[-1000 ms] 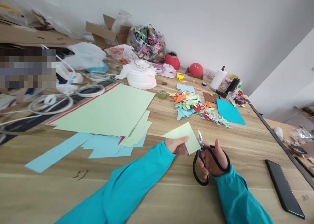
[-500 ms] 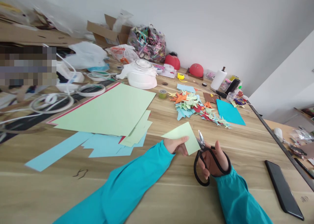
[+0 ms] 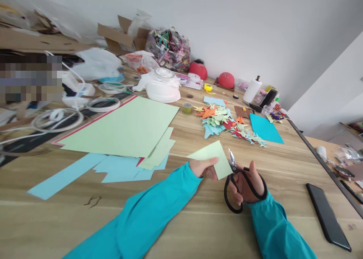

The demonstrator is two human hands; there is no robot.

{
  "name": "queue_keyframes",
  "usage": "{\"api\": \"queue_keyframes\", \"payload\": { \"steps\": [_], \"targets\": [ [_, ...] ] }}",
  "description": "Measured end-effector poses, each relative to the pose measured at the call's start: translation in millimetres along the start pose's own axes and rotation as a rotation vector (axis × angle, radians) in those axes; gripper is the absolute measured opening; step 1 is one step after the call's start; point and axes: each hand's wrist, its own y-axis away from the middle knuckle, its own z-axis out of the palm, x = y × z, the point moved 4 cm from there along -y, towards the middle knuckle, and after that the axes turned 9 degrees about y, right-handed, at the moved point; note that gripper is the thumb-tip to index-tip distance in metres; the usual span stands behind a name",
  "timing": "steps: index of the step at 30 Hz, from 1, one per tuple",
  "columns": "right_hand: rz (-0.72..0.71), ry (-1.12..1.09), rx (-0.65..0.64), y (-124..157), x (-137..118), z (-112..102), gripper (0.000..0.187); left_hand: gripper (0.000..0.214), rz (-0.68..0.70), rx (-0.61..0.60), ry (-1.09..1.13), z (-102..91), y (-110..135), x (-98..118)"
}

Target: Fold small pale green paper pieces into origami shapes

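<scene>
Pinched between the thumb and fingers of my left hand [image 3: 204,167] is a small pale green sheet of paper [image 3: 212,152], held above the table. My right hand [image 3: 249,183] has its fingers through the black handles of a pair of scissors [image 3: 233,161]. The blades point up and away, close to the paper's right edge; whether they touch it I cannot tell. To the left lies a stack of large pale green sheets [image 3: 127,126], with light blue paper strips [image 3: 68,176] partly under it. Beyond my hands is a pile of folded paper pieces [image 3: 217,119] in several colours.
A black phone [image 3: 328,216] lies at the right front. Turquoise paper [image 3: 266,128] rests near the right edge, and a spool of thread [image 3: 187,107] stands mid-table. White rolls [image 3: 163,89], coiled cords [image 3: 58,119], bags and a cardboard box [image 3: 116,37] line the back and left.
My hands, the paper and the scissors stay almost in the same pose. The background shifts slightly left as the view turns a little.
</scene>
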Motion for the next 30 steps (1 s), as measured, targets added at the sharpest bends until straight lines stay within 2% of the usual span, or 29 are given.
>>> {"api": "queue_keyframes", "payload": {
  "steps": [16,23,30],
  "targets": [
    [-0.069,-0.023,0.051,-1.5,2.5,1.1,0.076,0.043,0.01,0.019,0.006,-2.8,-2.8,-1.0],
    [-0.092,-0.021,0.068,-1.1,3.3,2.0,0.074,0.035,0.043,0.017,-0.013,-5.0,-1.7,-2.1],
    [-0.102,-0.013,0.07,-0.2,2.0,2.4,0.071,0.039,0.036,0.025,-0.013,-4.8,-2.0,-2.0]
  ]
}}
